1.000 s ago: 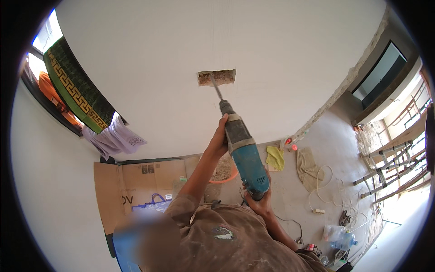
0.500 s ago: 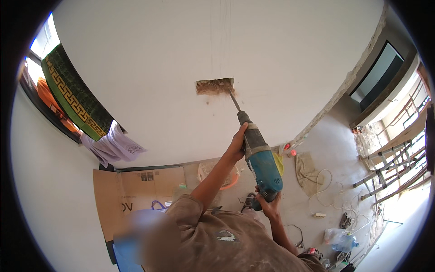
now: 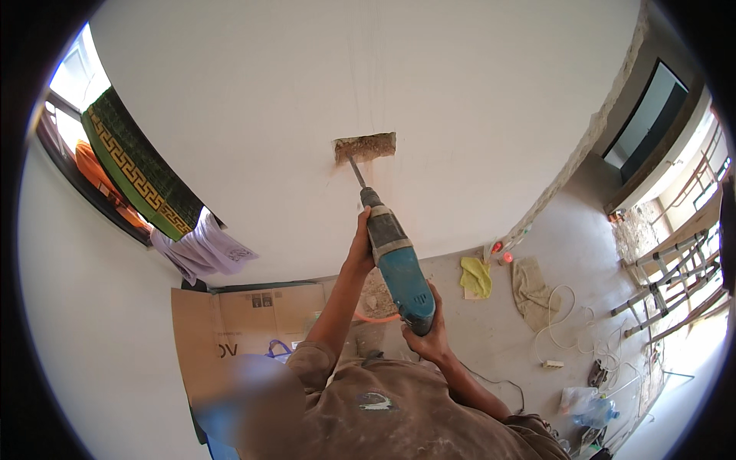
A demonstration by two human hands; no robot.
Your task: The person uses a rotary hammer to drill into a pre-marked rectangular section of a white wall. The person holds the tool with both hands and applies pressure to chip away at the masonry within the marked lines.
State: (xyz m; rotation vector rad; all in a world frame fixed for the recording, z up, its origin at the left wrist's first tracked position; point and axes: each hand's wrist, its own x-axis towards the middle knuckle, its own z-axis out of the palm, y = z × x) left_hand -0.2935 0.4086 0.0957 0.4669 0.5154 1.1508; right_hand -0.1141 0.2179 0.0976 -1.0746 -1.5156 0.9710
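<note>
Both my hands are on a teal and dark grey hammer drill [image 3: 403, 277], tilted up toward the white wall [image 3: 253, 130]. Close behind the chuck, my left hand [image 3: 363, 239] grips the front of the tool. My right hand [image 3: 430, 331] is closed around the rear handle, which the hand partly hides. The long chisel bit [image 3: 358, 172] reaches the lower left part of a shallow rectangular hole [image 3: 376, 146] in the plaster. Rough reddish-brown masonry shows inside the hole, and reddish dust marks the wall below it.
An orange-rimmed tub of rubble [image 3: 377, 320] sits below the wall beside an opened cardboard box [image 3: 253, 314]. Rightward on the floor lie a yellow cloth [image 3: 476, 277], a beige cloth [image 3: 530, 291], a power strip [image 3: 552, 364] with cables, and a ladder [image 3: 667, 280]. Towels [image 3: 138, 169] hang at left.
The drill and both hands have shifted left. Its bit has gone from the hole's lower right corner to its lower left part, and the yellow cloth now shows fully.
</note>
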